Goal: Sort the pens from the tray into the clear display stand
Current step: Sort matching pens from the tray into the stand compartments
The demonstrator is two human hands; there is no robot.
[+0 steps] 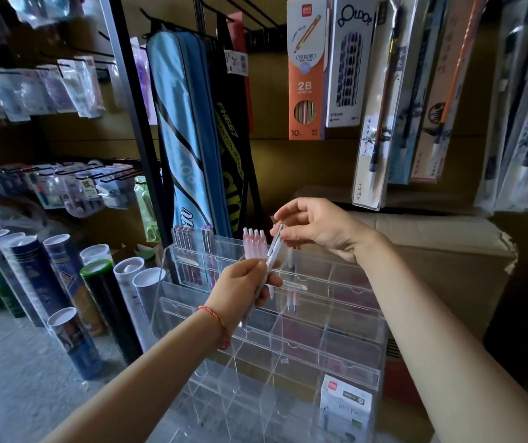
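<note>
Pen, pale pink, clear barrel

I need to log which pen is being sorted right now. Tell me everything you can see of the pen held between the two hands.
The pen is slim, with a pale, translucent, plastic-looking barrel tinted pinkish white. It is tilted, with its upper end toward the right, and held in the air in front of the clear display stand, not in any compartment. The left hand grips its lower half and the right hand pinches its top end.
</note>
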